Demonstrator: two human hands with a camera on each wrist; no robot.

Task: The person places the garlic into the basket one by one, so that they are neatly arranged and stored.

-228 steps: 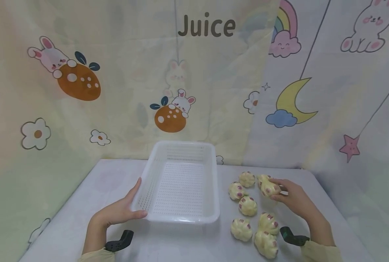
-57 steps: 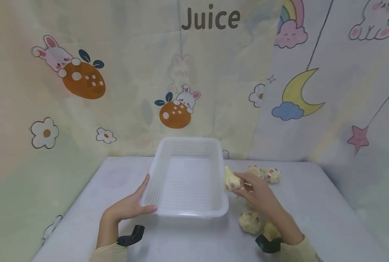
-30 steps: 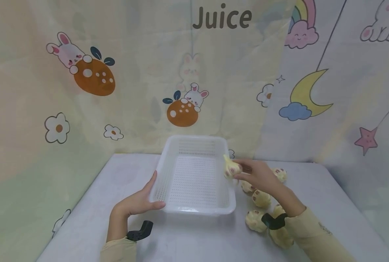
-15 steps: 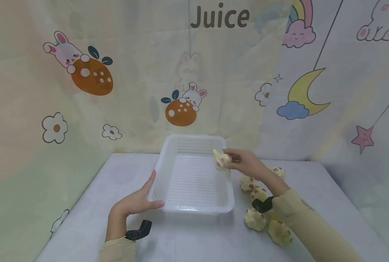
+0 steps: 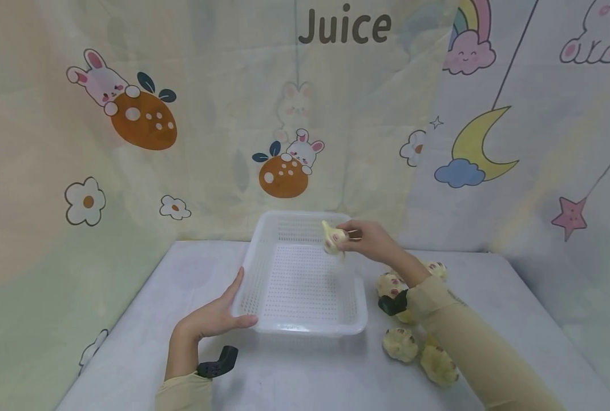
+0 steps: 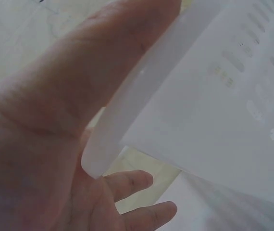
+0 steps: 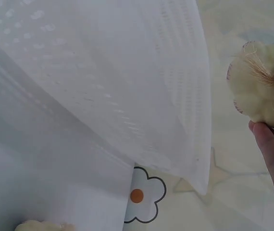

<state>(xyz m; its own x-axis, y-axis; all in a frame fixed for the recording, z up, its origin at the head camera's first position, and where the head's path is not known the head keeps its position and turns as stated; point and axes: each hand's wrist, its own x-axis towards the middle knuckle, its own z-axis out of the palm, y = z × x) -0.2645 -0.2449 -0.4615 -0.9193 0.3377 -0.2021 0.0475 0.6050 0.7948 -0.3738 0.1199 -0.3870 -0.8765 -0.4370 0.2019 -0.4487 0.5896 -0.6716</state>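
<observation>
A white perforated plastic basket (image 5: 305, 329) stands mid-table, its floor bare. My left hand (image 5: 207, 319) grips its near-left corner; in the left wrist view, the thumb lies along the rim (image 6: 127, 106) and fingers show beneath. My right hand (image 5: 371, 241) pinches a garlic bulb (image 5: 334, 240) above the basket's far-right part, stem pointing up. In the right wrist view, the roots of this garlic bulb (image 7: 257, 89) face the camera, between thumb and fingers. Several other garlic bulbs (image 5: 400, 345) lie right of the basket, some partly hidden by the right forearm.
The white table (image 5: 294, 377) ends at a printed cloth backdrop (image 5: 212, 142) just behind the basket. A black wrist device (image 5: 393, 303) on the right arm hangs over some bulbs. Another garlic bulb (image 5: 436, 269) lies near the far right.
The right hand has picked up a garlic bulb from the right-hand group and carried it left and away, over the basket's right rim. The left hand keeps its hold on the corner.
</observation>
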